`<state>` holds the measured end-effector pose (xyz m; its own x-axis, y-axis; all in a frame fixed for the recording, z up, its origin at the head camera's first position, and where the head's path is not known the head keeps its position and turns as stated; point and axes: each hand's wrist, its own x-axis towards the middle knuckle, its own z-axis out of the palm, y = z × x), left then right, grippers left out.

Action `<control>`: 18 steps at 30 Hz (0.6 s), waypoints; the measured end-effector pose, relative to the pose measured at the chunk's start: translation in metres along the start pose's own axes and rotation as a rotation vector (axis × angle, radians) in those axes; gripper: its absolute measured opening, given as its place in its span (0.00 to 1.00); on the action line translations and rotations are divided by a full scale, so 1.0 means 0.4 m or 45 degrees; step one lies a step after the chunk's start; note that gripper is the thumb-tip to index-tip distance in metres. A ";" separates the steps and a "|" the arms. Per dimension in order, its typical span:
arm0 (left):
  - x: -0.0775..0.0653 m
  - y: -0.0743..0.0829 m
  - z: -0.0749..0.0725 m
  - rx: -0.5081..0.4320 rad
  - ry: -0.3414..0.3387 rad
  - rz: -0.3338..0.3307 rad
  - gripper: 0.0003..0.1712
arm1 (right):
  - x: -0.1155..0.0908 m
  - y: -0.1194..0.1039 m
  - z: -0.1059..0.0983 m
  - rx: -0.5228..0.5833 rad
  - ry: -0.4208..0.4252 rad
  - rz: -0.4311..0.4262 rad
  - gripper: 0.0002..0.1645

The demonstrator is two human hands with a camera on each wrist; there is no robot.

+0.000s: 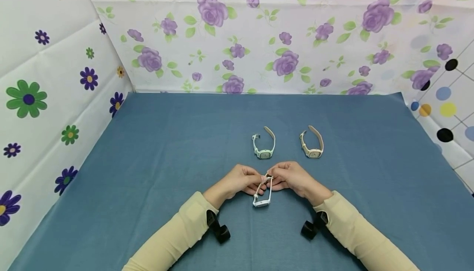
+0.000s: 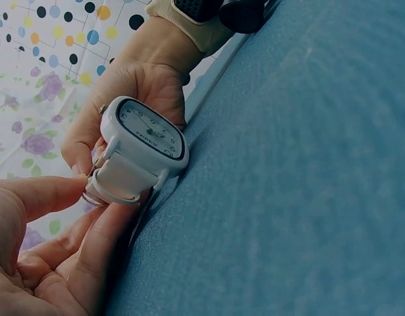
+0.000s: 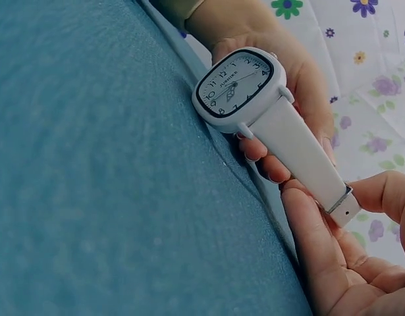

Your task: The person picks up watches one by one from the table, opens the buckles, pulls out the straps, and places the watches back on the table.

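Note:
A white wristwatch with a rounded square face hangs between the two hands, its strap forming a loop and its dial end towards the person. My left hand pinches one side of the strap near its far end. There, beside the metal buckle, my right hand pinches the strap with thumb and fingers. A strap end with a small hole shows through the buckle in the right wrist view. In the left wrist view the dial faces the camera; the fingers partly hide the strap behind it.
Beyond the hands lie a pale green wristwatch and a beige wristwatch, both with curled straps. A blue cloth covers the table. Flowered sheets stand behind and at the left; a dotted one is at the right.

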<state>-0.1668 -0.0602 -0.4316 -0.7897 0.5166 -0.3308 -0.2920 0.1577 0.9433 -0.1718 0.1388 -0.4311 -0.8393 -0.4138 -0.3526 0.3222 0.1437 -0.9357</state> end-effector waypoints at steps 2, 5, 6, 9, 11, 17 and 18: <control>0.000 -0.001 -0.002 0.000 -0.007 0.005 0.15 | 0.001 0.001 -0.001 0.016 0.003 0.001 0.17; -0.001 -0.001 -0.003 0.002 -0.014 0.000 0.15 | 0.001 0.001 -0.001 0.040 0.010 0.006 0.17; -0.001 -0.001 -0.003 -0.003 -0.014 -0.009 0.15 | 0.001 0.001 -0.001 0.046 0.010 0.007 0.17; -0.002 -0.001 -0.003 0.003 -0.011 -0.021 0.14 | 0.000 0.000 -0.003 0.054 0.005 0.001 0.16; -0.002 0.000 -0.003 0.005 -0.008 -0.025 0.14 | -0.001 -0.001 -0.004 0.058 0.001 -0.003 0.16; -0.002 0.001 -0.003 0.020 -0.010 -0.029 0.14 | 0.001 -0.002 -0.006 0.082 -0.004 0.003 0.15; -0.003 0.002 -0.003 0.025 -0.012 -0.028 0.15 | 0.001 -0.001 -0.005 0.085 -0.003 0.006 0.15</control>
<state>-0.1667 -0.0617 -0.4306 -0.7781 0.5208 -0.3512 -0.2986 0.1851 0.9362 -0.1732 0.1405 -0.4308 -0.8369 -0.4151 -0.3566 0.3544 0.0855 -0.9312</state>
